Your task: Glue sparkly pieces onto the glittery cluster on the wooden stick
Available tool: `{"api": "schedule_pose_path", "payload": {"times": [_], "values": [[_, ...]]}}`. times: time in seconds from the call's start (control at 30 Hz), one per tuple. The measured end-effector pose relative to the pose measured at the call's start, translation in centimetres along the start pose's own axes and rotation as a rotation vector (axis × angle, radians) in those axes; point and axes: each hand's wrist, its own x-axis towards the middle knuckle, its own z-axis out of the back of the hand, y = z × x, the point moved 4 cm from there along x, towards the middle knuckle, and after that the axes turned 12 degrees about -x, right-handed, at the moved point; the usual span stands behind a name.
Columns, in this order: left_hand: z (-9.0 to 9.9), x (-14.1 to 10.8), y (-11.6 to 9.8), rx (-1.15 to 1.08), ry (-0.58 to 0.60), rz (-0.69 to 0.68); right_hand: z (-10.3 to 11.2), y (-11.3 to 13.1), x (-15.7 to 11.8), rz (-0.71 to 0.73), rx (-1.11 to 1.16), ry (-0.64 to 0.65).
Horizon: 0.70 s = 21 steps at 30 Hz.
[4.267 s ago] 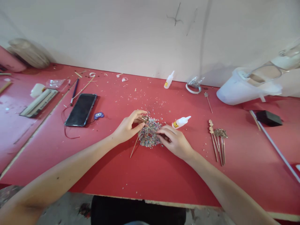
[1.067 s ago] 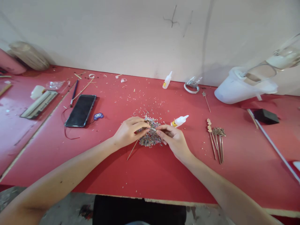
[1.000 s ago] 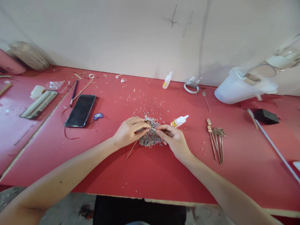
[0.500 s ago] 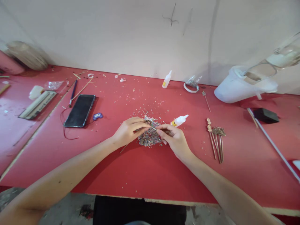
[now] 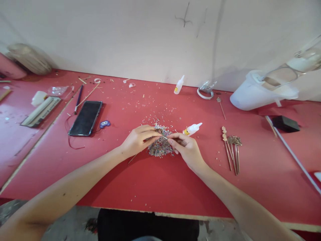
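Note:
Above a heap of small glittery beads or stones [image 5: 160, 149], my two hands meet fingertip to fingertip. My left hand [image 5: 140, 139] is closed in a pinch, and a thin stick [image 5: 132, 159] sticks out below it toward the lower left. Opposite it, my right hand [image 5: 185, 147] pinches a small pale piece [image 5: 164, 137] with thumb and forefinger. That piece lies between both sets of fingertips; whether it joins the stick is hidden. Just beyond my right hand lies a white glue bottle [image 5: 193, 129] with a yellow label, tipped on its side.
Several ornamented sticks [image 5: 233, 154] lie to the right. Behind stand a second glue bottle [image 5: 179, 85], a tape roll [image 5: 205, 93] and a white container [image 5: 260, 90]. A phone [image 5: 85, 118], a purple trinket [image 5: 105, 124] and a brush [image 5: 78, 99] lie left on the red table [image 5: 150, 187].

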Motion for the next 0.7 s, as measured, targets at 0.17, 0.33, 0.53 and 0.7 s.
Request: {"api": "schedule_pose_path", "payload": {"times": [0.17,0.33,0.53,0.7], "values": [[-0.02,0.07,-0.03,0.005,-0.001,0.003,0.01,-0.04,0.03,0.013,-0.006,0.002],[0.08,0.01,-0.04,0.004,-0.013,0.0,0.05,-0.08,0.05,0.02,-0.006,-0.002],[0.12,0.07,-0.1,-0.014,-0.019,0.001,0.03,-0.08,0.02,0.017,-0.001,0.0],[0.18,0.06,-0.08,-0.016,-0.029,0.004,0.07,-0.03,0.01,0.018,-0.014,-0.005]]}}
